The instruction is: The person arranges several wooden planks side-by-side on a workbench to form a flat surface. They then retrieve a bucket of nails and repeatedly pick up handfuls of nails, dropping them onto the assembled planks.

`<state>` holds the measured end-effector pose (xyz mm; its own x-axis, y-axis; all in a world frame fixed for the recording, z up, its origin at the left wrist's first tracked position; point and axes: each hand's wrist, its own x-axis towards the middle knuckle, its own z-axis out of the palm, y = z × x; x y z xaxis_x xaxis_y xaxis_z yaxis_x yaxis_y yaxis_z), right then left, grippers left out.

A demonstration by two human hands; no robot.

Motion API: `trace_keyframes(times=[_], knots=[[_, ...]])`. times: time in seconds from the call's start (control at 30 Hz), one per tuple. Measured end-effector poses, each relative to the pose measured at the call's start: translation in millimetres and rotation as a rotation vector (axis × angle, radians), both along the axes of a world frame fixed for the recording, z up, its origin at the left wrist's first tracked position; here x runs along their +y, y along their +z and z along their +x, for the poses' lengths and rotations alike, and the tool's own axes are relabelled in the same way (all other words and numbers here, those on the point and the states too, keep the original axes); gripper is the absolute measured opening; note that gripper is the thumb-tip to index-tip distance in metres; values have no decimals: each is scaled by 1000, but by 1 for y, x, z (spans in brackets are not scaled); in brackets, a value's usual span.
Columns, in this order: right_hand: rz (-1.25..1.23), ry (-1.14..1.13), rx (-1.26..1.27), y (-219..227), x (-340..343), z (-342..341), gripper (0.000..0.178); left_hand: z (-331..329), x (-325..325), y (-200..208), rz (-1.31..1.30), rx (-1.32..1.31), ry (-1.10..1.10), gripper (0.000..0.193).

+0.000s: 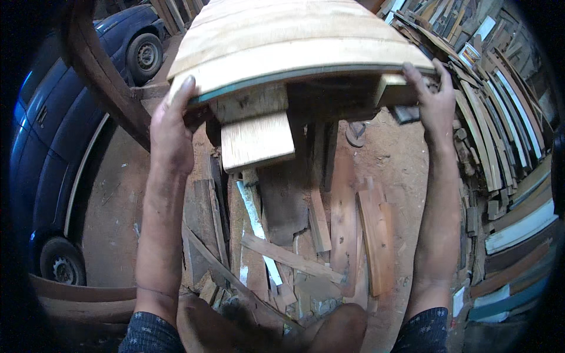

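Observation:
A wide panel of pale wooden boards (300, 41), with a green-edged strip along its near side, stretches away from me at the top. My left hand (170, 132) grips its near left corner, thumb on top and fingers hidden beneath. At the near right corner my right hand (436, 109) is closed around the edge, some fingers out of sight. Under the panel, beside my left hand, a short pale wood block (258, 141) juts toward me. Another wood piece (397, 92) sits under the panel by my right hand.
Loose boards and offcuts (376, 241) lie on the dirt floor below, near my knees (338, 332). A blue car (53, 135) stands at the left behind a dark wooden post (97, 65). Stacked planks (491, 123) line the right side.

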<state>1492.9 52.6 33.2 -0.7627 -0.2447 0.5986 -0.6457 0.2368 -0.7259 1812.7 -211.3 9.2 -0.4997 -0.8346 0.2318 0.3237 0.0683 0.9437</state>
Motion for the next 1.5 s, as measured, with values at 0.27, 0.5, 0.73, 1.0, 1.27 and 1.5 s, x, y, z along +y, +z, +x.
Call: trace_keyframes(times=[0.27,0.5,0.73,1.0,1.27,1.5], knots=[[-249,178,85,-44,1,22,111,2,-8,-27,-105,177,-76,40],[-86,277,65,-31,16,-1,103,-6,-7,-45,-213,212,-51,40],[-257,277,63,-36,10,16,101,-4,-12,-45,-298,115,1,38],[-331,127,117,-48,3,1,98,-5,-13,-48,-392,68,-11,37],[-314,146,159,-45,2,1,91,-7,-17,-43,-315,95,-63,38],[-301,181,143,-43,5,1,89,-7,-16,-43,-315,67,-21,39]])
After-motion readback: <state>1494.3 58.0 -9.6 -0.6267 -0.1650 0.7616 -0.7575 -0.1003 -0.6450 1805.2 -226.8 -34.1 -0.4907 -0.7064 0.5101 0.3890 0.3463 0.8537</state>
